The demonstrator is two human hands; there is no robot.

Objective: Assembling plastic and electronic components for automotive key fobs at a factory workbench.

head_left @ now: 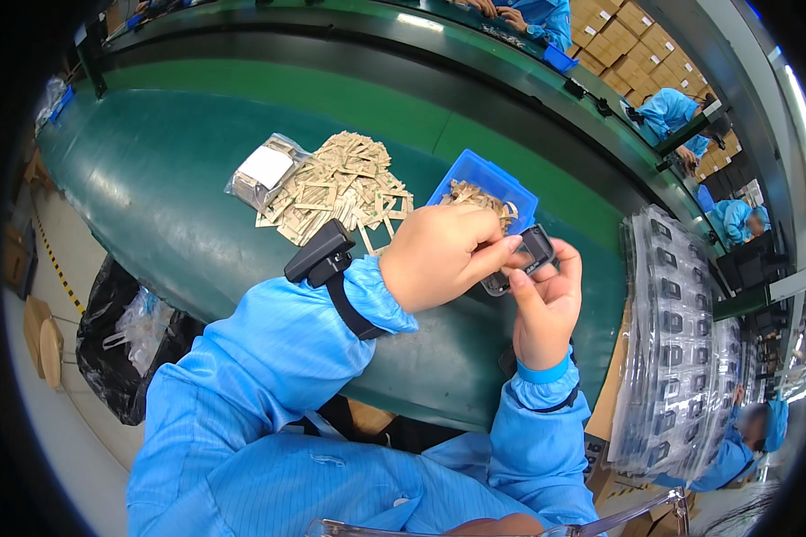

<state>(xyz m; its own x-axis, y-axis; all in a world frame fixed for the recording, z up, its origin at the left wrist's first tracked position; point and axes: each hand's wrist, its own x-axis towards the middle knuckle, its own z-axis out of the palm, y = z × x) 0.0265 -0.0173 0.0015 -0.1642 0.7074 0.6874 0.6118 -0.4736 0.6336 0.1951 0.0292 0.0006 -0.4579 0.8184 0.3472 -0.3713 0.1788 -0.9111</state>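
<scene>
Both hands meet over the right part of the green work table (pixel 215 233). My right hand (pixel 549 309) grips a small black rectangular plastic housing (pixel 536 247) with thumb and fingers. A greyish see-through edge shows below it. My left hand (pixel 448 251) is closed in a pinch against the housing's near left side; whatever lies between its fingertips is too small to make out. Just beyond the hands stands a blue bin (pixel 484 170) with tan paper scraps (pixel 461 192) in it. To the left lies a heap of flat beige frame-shaped pieces (pixel 349 179).
A clear plastic bag with a white label (pixel 264 170) leans by the heap. Stacked clear trays of black parts (pixel 672 340) stand at the right. A black rubbish bag (pixel 107 345) sits on the floor at left. Co-workers in blue sit along the conveyor line (pixel 475 63).
</scene>
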